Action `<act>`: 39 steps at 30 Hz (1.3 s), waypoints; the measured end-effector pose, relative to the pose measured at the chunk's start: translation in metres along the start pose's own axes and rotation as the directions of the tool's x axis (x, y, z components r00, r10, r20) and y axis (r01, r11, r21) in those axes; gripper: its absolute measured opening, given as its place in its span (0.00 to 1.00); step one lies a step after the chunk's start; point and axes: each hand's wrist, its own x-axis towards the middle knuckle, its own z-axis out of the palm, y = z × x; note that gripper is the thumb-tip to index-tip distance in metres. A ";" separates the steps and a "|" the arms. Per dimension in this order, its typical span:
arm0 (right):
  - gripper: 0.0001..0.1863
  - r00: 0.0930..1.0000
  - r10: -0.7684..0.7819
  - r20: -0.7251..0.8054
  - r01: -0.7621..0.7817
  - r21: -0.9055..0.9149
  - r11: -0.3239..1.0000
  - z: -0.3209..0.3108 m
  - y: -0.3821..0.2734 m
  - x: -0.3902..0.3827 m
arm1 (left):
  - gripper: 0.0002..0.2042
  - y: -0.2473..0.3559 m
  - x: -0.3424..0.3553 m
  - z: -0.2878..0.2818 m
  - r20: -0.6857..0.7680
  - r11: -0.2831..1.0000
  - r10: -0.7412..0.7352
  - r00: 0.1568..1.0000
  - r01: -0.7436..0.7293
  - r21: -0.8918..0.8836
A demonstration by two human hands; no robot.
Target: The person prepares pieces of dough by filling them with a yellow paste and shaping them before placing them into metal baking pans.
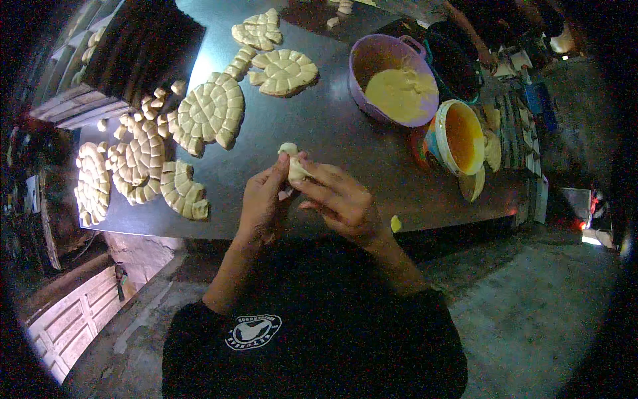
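Over the near part of a dark metal table, my two hands meet around a small pale piece of dough. My left hand pinches its left side, thumb uppermost. From the right, the fingers of my right hand close on the same dough. Its underside is hidden by my fingers. To the left lie flat rounds of dough cut into many portions: a large round, another round behind it, and a partial ring near the front edge. Loose dough pieces are scattered beside them.
A purple tub with a pale yellow mass stands at the right, beside a bucket with an orange inside. A yellow lump sits by the front edge. Stacked trays rise at the left. Another person's arm shows far right.
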 end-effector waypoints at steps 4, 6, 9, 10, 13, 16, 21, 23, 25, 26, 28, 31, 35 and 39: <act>0.18 0.998 -0.067 -0.008 0.066 -0.103 0.992 -0.027 -0.004 -0.017 | 0.17 -0.012 -0.002 0.002 0.161 0.951 0.016 0.987 -0.065 0.303; 0.17 0.992 -0.107 -0.059 0.102 -0.081 0.991 -0.039 -0.003 -0.025 | 0.15 -0.011 -0.014 0.014 0.266 0.919 0.056 0.962 -0.154 0.363; 0.14 0.994 -0.095 -0.047 0.098 0.063 0.993 -0.060 -0.001 -0.037 | 0.13 -0.019 -0.025 0.042 0.221 0.729 0.183 0.958 -0.283 0.623; 0.14 0.999 -0.019 -0.046 0.027 0.196 0.980 -0.065 0.002 -0.045 | 0.12 -0.024 -0.029 0.049 0.228 0.668 0.245 0.942 -0.335 0.665; 0.14 0.991 0.129 0.021 -0.124 0.445 0.887 -0.083 0.010 -0.065 | 0.11 -0.037 -0.042 0.070 0.235 0.546 0.346 0.908 -0.399 0.737; 0.13 0.992 0.121 0.025 -0.122 0.377 0.918 -0.100 0.013 -0.077 | 0.11 -0.051 -0.057 0.085 0.253 0.670 0.313 0.916 -0.401 0.625; 0.14 0.964 0.265 0.017 -0.249 0.407 0.879 -0.102 0.011 -0.100 | 0.12 -0.090 -0.062 0.082 0.424 0.680 0.411 0.807 -0.582 0.447; 0.20 0.925 0.372 0.082 -0.329 0.664 0.672 -0.096 0.016 -0.112 | 0.12 -0.099 -0.061 0.080 0.348 0.721 0.345 0.872 -0.483 0.496; 0.24 0.935 0.330 0.127 -0.323 0.684 0.654 -0.096 0.020 -0.114 | 0.12 -0.102 -0.058 0.078 0.218 0.798 0.232 0.948 -0.314 0.514; 0.25 0.960 0.245 0.135 -0.276 0.597 0.753 -0.097 0.020 -0.113 | 0.12 -0.104 -0.055 0.075 0.156 0.824 0.176 0.972 -0.232 0.516; 0.27 0.968 0.153 0.199 -0.226 0.421 0.878 -0.097 0.017 -0.109 | 0.11 -0.106 -0.049 0.060 0.136 0.828 0.088 0.987 -0.148 0.541; 0.28 0.941 0.168 0.295 -0.230 0.187 0.955 -0.090 0.013 -0.103 | 0.14 -0.108 -0.046 0.045 0.119 0.901 -0.043 0.992 -0.013 0.435; 0.28 0.930 0.190 0.315 -0.246 0.149 0.958 -0.048 0.010 -0.105 | 0.14 -0.135 -0.035 -0.036 0.320 0.927 -0.075 0.944 -0.053 0.372; 0.27 0.704 0.581 0.408 -0.688 0.596 0.414 0.029 0.023 -0.124 | 0.10 -0.131 -0.024 -0.026 0.054 0.710 0.355 0.933 -0.307 0.634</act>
